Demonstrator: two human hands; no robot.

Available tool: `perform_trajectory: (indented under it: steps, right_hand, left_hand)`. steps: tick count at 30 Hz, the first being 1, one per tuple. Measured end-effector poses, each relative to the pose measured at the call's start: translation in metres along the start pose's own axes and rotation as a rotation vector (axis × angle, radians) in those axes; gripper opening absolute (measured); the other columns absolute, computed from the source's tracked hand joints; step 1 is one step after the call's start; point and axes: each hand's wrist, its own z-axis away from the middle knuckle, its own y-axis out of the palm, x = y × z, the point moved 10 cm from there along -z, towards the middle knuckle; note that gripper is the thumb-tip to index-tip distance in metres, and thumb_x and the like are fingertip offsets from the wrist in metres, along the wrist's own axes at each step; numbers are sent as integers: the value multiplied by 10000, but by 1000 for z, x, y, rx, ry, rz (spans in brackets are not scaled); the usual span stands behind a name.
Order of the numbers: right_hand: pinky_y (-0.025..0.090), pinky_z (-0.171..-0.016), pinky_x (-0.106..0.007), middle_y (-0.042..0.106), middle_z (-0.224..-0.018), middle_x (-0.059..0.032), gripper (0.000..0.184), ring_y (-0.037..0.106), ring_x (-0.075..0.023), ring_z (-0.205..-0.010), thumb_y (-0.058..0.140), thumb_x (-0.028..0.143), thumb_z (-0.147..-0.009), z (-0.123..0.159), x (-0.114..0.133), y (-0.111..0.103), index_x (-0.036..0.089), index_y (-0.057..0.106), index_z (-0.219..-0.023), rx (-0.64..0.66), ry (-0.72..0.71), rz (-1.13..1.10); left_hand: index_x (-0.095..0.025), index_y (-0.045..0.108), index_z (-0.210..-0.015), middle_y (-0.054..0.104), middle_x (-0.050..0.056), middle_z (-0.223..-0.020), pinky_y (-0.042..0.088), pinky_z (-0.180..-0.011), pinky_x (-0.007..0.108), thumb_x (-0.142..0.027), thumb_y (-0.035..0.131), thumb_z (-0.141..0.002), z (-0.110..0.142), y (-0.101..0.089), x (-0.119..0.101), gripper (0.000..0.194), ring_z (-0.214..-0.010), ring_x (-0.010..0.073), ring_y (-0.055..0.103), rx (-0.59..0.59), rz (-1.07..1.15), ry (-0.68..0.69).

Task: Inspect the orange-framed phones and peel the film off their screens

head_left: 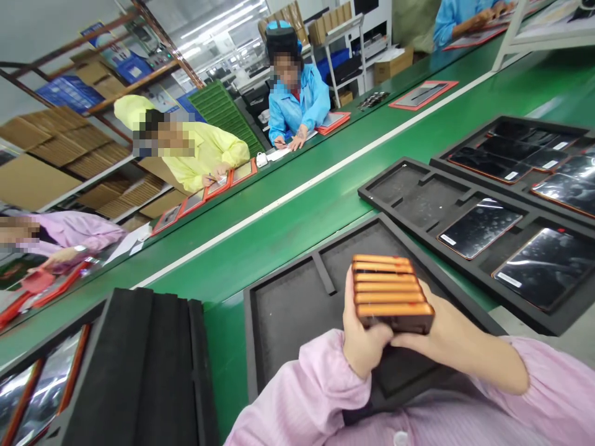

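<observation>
Between my two hands I hold a stack of orange-edged phones (393,291), several pieces thick, with their edges turned up toward me. My left hand (362,344) wraps the stack's left side, its thumb at the lower front. From the right, my right hand (434,337) grips the other side, its thumb near the left one; its other fingers are mostly hidden. Under the stack lies a black foam tray (288,316) with raised dividers. To its right, another black tray (404,179) carries two glossy black phones (481,228) with white labels.
Farther right, a third tray (441,160) holds several phones. Stacked black trays (125,365) stand at lower left, with orange-edged phones in the top one. Across the green bench (297,207), co-workers in yellow (199,155), blue (300,105) and pink (77,232) handle red-bordered sheets.
</observation>
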Motion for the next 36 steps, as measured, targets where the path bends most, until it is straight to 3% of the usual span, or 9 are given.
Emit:
perform_trajectory:
  steps: [4,10,14,17,19,22,27,30,36]
  right_hand:
    - [584,-663,-386,708,-952,-40,941,702,-285,-753,643,309,-633,-4,6,-1,190,252,-1480,193,183,19]
    - [501,-987,-486,474,-1451,-164,729,545,-337,-1243,449,513,-841,-3,-18,10,156,347,-1469,111,115,39]
    - [461,-1023,-524,507,-1408,-203,845,526,-343,-1260,400,621,-843,0,-43,16,83,326,-1491,89,213,50]
    - [497,-978,-518,514,-1401,-198,894,577,-350,-1201,398,647,-828,3,-44,15,68,321,-1505,100,231,69]
    - [576,-832,-474,511,-1404,-196,908,694,-320,-959,423,632,-827,7,-43,19,75,281,-1530,155,229,61]
    - [593,-626,-405,469,-1440,-205,881,661,-206,-599,441,575,-860,14,-39,31,108,183,-1561,244,201,6]
    - [598,-714,-347,361,-1525,-154,851,709,-245,-877,453,599,-903,20,-38,38,193,114,-1570,268,87,42]
    - [607,-679,-324,311,-1550,-128,787,716,-207,-793,458,547,-938,22,-37,35,259,74,-1561,262,36,21]
    - [592,-850,-372,338,-1517,-94,585,680,-259,-1038,418,454,-986,18,-28,21,279,260,-1521,167,-42,42]
  left_hand:
    - [-182,704,-1065,708,102,-1163,433,-1074,409,-715,499,-804,-12,-3,9,628,-1188,292,599,-170,41,-73]
    - [-183,616,-1233,498,98,-1467,268,-1190,373,-354,526,-865,-24,-17,34,415,-1386,217,418,-233,-181,-161]
    - [-173,700,-1024,670,114,-1244,372,-1124,397,-317,523,-841,-61,-11,10,293,-1224,227,577,-127,-187,7]
    - [-161,724,-922,734,118,-1072,433,-1059,419,-390,558,-825,-86,0,13,299,-1085,240,650,-27,-91,-25]
    - [-155,742,-874,740,123,-1056,450,-1034,417,-429,617,-784,-90,6,23,315,-1066,256,657,53,-71,-112]
    - [-153,765,-882,759,114,-976,516,-916,405,-492,685,-719,-79,8,35,385,-946,265,691,164,-53,-235]
    - [-172,776,-934,757,96,-1026,521,-923,386,-550,697,-722,-66,-2,28,441,-980,270,693,237,-37,-243]
    - [-197,757,-1038,714,86,-1170,466,-1034,394,-594,675,-747,-66,3,25,499,-1140,284,638,350,-37,-233]
    - [-161,736,-1095,722,117,-1142,477,-1031,414,-656,556,-817,-64,6,30,596,-1111,293,654,441,-65,-310]
